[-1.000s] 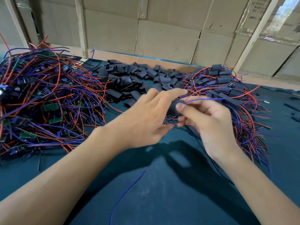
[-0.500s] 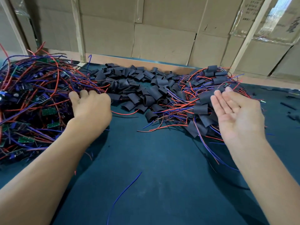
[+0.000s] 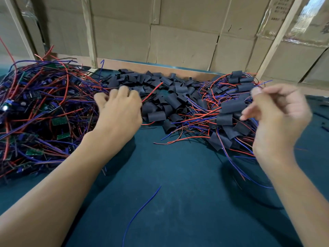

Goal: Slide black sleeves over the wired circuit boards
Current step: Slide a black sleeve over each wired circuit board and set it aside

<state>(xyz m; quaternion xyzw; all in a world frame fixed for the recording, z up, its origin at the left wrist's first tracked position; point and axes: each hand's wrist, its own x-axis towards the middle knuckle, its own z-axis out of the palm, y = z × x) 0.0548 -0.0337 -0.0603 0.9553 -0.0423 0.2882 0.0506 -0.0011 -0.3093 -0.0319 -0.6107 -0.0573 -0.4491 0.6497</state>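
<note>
Left hand [image 3: 118,111] curls into wired boards [image 3: 41,111] at left; blurred right hand [image 3: 277,118], loosely curled and empty, hovers over sleeved boards [image 3: 229,113].

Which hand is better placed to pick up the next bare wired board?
Left. The left hand already rests on the pile of unsleeved boards; the right hand hovers, blurred, over the sleeved pile.

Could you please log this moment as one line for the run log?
left hand: reaching into tangled red and blue wired green circuit boards | right hand: raised, blurred, grip unclear | loose black sleeves: untouched
</note>
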